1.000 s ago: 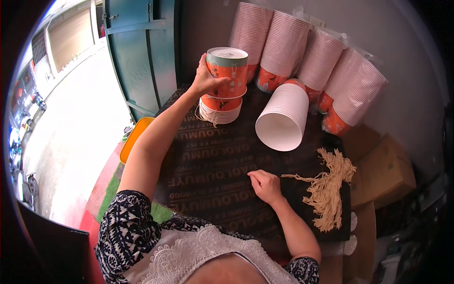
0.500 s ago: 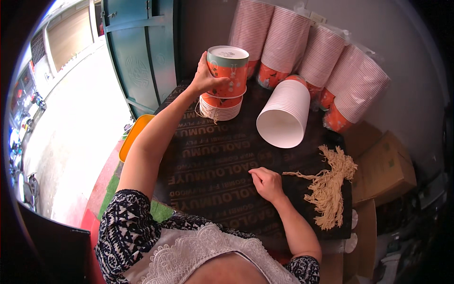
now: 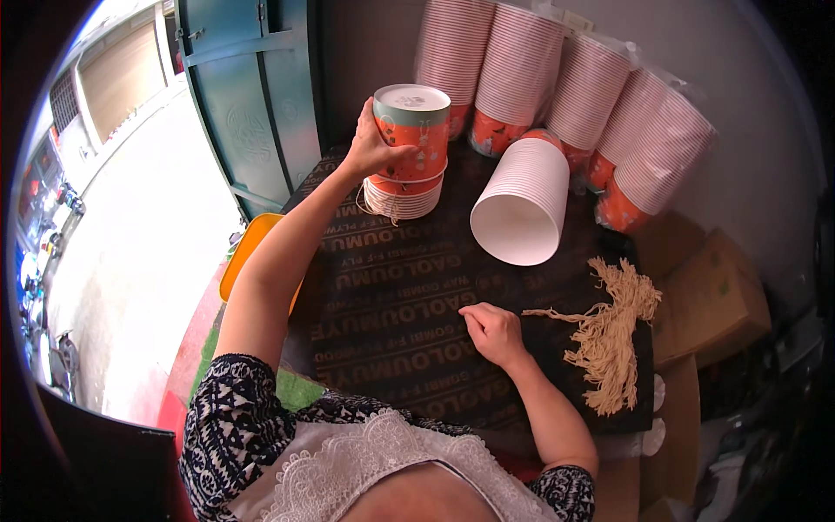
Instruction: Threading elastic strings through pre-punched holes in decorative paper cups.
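My left hand [image 3: 377, 143] is wrapped round an upside-down paper bucket [image 3: 419, 137], orange with a green band and a white base. That bucket sits on top of a short stack of upside-down buckets [image 3: 403, 204] with white rims. A loop of thin string [image 3: 374, 202] hangs at the stack's left side. My right hand [image 3: 496, 335] rests closed on the dark board, its fingers curled under; whatever they may hold is hidden. To its right lies a bundle of beige strings [image 3: 613, 335], one strand stretching toward the hand.
A nested stack of white buckets [image 3: 522, 204] lies on its side on the black printed board [image 3: 383, 348]. Behind it stand several plastic-wrapped bucket stacks [image 3: 517, 65]. Cardboard boxes [image 3: 713, 300] are at the right, a yellow chair back [image 3: 248, 252] and teal metal door [image 3: 248, 104] at the left.
The view has shifted slightly. My left hand stays on the upper bucket and my right hand stays closed on the board; nothing else has visibly moved.
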Motion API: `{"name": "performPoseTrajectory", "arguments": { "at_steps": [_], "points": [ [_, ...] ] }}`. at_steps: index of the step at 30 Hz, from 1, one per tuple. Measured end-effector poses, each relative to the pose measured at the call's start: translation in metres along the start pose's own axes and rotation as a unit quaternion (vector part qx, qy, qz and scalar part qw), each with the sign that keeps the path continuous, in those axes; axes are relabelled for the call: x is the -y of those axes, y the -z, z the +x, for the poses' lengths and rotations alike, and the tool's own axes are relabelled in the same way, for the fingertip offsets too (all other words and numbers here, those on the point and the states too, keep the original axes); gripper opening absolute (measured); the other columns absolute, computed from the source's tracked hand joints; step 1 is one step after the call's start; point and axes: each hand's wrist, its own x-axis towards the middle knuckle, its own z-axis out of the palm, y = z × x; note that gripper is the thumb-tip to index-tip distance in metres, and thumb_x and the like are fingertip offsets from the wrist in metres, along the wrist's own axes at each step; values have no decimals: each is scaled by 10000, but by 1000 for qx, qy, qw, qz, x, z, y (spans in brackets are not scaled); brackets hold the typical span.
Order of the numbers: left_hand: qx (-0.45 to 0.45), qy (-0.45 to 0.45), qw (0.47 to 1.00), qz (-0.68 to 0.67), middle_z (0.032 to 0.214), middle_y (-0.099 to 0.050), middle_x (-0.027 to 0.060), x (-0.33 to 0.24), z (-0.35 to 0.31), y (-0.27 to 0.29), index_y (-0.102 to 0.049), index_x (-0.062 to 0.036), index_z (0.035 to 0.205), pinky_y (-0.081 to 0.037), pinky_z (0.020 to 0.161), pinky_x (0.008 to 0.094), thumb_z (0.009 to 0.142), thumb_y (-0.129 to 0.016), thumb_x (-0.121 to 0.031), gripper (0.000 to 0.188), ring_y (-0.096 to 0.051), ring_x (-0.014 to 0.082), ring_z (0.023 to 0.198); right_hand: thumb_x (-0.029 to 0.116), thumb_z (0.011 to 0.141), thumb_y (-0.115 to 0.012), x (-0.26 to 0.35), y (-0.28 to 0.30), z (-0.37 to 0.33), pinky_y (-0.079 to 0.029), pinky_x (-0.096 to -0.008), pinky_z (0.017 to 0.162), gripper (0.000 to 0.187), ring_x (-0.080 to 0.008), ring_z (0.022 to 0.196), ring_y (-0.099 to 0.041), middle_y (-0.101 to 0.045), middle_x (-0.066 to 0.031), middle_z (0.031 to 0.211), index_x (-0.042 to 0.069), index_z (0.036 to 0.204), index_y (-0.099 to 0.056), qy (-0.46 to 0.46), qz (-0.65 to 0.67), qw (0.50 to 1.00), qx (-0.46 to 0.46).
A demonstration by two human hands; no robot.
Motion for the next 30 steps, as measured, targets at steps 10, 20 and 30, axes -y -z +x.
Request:
{"name": "performPoseTrajectory", "arguments": {
  "at_steps": [10,20,30],
  "points": [
    [-1,-32,999,-12,1400,-330,234,1,-3,-1,-132,48,1445,-286,1115,422,519,-902,-455,1304,-319,352,1336,56,836,-605,0,-2,0,-526,-360,652,93,-301,767,-665,-680,-120,844,24,887,-677,1,8,1000,-10],
    [6,-27,1000,-13,1400,-323,230,6,-7,0,-127,36,1446,-291,1112,429,520,-901,-457,1304,-316,348,1339,58,837,-598,0,-1,0,-527,-360,656,100,-299,768,-666,-682,-118,852,27,888,-678,2,7,1000,-7],
    [-5,-28,999,17,1356,-362,222,-1,-11,-2,-172,-14,1438,-326,1095,451,534,-896,-427,1230,-349,358,1312,67,848,-596,0,-1,0,-537,-356,667,108,-285,783,-674,-691,-116,866,26,905,-679,-5,0,1000,3]
  ]
}}
